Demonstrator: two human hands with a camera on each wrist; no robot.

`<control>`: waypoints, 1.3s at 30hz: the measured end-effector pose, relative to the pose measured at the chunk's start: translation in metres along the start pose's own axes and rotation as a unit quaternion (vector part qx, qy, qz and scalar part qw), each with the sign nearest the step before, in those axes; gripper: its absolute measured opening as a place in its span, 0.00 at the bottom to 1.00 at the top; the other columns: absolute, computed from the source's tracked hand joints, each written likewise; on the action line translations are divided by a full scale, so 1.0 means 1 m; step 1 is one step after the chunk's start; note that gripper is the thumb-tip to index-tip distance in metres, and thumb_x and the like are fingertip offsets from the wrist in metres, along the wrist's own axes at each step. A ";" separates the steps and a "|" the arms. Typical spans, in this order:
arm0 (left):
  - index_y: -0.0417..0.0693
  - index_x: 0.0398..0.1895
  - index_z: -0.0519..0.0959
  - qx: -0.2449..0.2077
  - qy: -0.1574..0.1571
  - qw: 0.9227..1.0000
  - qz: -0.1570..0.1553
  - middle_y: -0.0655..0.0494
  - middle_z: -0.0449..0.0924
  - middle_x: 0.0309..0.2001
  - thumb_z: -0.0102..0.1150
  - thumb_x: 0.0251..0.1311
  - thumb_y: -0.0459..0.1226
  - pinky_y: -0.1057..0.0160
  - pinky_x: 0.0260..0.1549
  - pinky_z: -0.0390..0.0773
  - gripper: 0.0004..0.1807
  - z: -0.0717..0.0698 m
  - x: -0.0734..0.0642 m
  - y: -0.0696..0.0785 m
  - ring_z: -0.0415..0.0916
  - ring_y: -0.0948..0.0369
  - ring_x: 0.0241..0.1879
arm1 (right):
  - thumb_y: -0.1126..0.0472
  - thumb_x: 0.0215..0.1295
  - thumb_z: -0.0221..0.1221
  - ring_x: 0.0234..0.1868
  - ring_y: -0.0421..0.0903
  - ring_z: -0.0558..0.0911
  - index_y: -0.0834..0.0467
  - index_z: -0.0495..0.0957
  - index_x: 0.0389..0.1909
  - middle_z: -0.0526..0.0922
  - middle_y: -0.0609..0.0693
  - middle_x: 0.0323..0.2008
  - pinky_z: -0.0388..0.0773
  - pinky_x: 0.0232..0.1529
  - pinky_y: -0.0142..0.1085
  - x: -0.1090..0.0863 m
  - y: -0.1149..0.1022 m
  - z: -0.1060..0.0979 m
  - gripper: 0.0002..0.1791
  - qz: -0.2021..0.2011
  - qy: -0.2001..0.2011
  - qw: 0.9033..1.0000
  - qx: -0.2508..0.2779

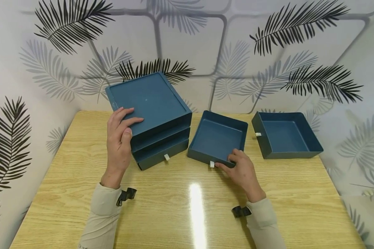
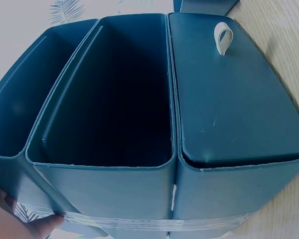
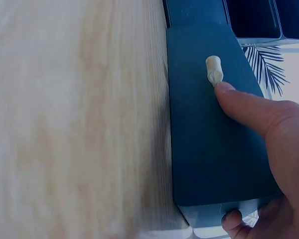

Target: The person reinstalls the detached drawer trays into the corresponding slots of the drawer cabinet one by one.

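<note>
A blue drawer cabinet (image 1: 148,102) stands on the table at left. Its lowest slot holds a drawer (image 2: 239,94) with a pale loop tab; the two slots above it have no drawer in them. My left hand (image 1: 118,138) rests on the cabinet's near left corner, fingers lying over the top. To the right of the cabinet, a loose blue drawer (image 1: 219,136) sits on the table, its tab facing me. My right hand (image 1: 243,169) grips this drawer at its near right corner, thumb on the front beside the white tab (image 3: 215,69).
Another loose blue drawer (image 1: 283,135) lies farther right, its tab turned left. A patterned backdrop (image 1: 187,45) rises behind the wooden table (image 1: 162,214). Clear tape (image 2: 139,223) runs around the cabinet's side.
</note>
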State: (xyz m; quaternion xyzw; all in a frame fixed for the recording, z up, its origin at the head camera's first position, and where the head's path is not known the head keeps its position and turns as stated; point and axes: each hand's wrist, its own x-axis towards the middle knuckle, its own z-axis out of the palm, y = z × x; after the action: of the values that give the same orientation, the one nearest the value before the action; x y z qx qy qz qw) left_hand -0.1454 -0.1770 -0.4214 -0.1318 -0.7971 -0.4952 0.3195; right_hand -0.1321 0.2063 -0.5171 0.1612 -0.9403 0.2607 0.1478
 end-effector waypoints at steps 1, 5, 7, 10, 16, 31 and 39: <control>0.45 0.52 0.87 0.001 0.000 1.000 -0.001 0.45 0.75 0.70 0.41 0.76 0.34 0.43 0.81 0.46 0.21 0.000 0.000 0.000 0.55 0.51 0.80 | 0.51 0.52 0.78 0.28 0.42 0.55 0.53 0.64 0.16 0.51 0.43 0.28 0.55 0.33 0.35 0.000 0.000 0.000 0.29 -0.003 -0.002 1.000 0.003; 0.44 0.52 0.87 -0.001 0.002 1.000 -0.003 0.45 0.74 0.70 0.41 0.76 0.34 0.42 0.81 0.46 0.21 -0.002 0.000 0.000 0.54 0.51 0.80 | 0.51 0.52 0.79 0.28 0.42 0.55 0.52 0.64 0.16 0.50 0.43 0.28 0.55 0.34 0.35 0.002 0.002 0.000 0.29 -0.016 -0.010 1.000 0.012; 0.44 0.52 0.87 -0.001 0.002 1.000 -0.004 0.45 0.74 0.70 0.41 0.76 0.34 0.42 0.81 0.46 0.21 -0.002 -0.001 0.001 0.54 0.51 0.80 | 0.51 0.52 0.79 0.28 0.42 0.54 0.52 0.63 0.16 0.50 0.43 0.28 0.54 0.34 0.35 0.003 0.003 0.001 0.30 -0.019 -0.014 1.000 0.014; 0.45 0.52 0.87 -0.002 0.002 1.000 -0.005 0.46 0.75 0.70 0.41 0.76 0.34 0.43 0.81 0.47 0.21 -0.003 -0.001 0.000 0.55 0.51 0.80 | 0.51 0.51 0.79 0.28 0.41 0.54 0.51 0.62 0.15 0.51 0.43 0.27 0.54 0.33 0.34 0.004 0.005 0.001 0.30 -0.028 -0.015 0.999 0.018; 0.46 0.52 0.87 -0.004 -0.001 1.000 0.000 0.46 0.75 0.70 0.41 0.76 0.34 0.43 0.81 0.47 0.21 -0.001 -0.002 0.000 0.55 0.51 0.80 | 0.51 0.51 0.79 0.28 0.42 0.55 0.53 0.68 0.17 0.55 0.45 0.27 0.55 0.34 0.35 0.002 0.004 -0.002 0.26 -0.022 -0.026 0.999 0.003; 0.46 0.52 0.87 -0.008 -0.003 1.000 0.005 0.46 0.74 0.70 0.40 0.75 0.34 0.44 0.81 0.46 0.22 0.000 0.000 -0.001 0.54 0.51 0.80 | 0.52 0.51 0.80 0.74 0.69 0.67 0.57 0.83 0.44 0.63 0.66 0.75 0.73 0.66 0.65 -0.006 -0.001 -0.011 0.23 0.057 -0.024 0.998 -0.004; 0.45 0.52 0.87 -0.008 -0.001 1.000 0.002 0.45 0.74 0.70 0.41 0.76 0.34 0.43 0.81 0.46 0.21 -0.001 0.000 -0.001 0.54 0.51 0.80 | 0.49 0.53 0.78 0.80 0.73 0.53 0.59 0.85 0.41 0.52 0.72 0.80 0.66 0.71 0.69 -0.009 0.002 -0.012 0.22 0.101 -0.046 0.994 -0.008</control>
State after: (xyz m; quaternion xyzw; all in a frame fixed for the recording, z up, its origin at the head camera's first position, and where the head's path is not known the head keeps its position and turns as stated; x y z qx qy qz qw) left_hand -0.1452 -0.1784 -0.4215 -0.1364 -0.7932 -0.5009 0.3182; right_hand -0.1224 0.2166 -0.5109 0.0762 -0.9597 0.2587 0.0791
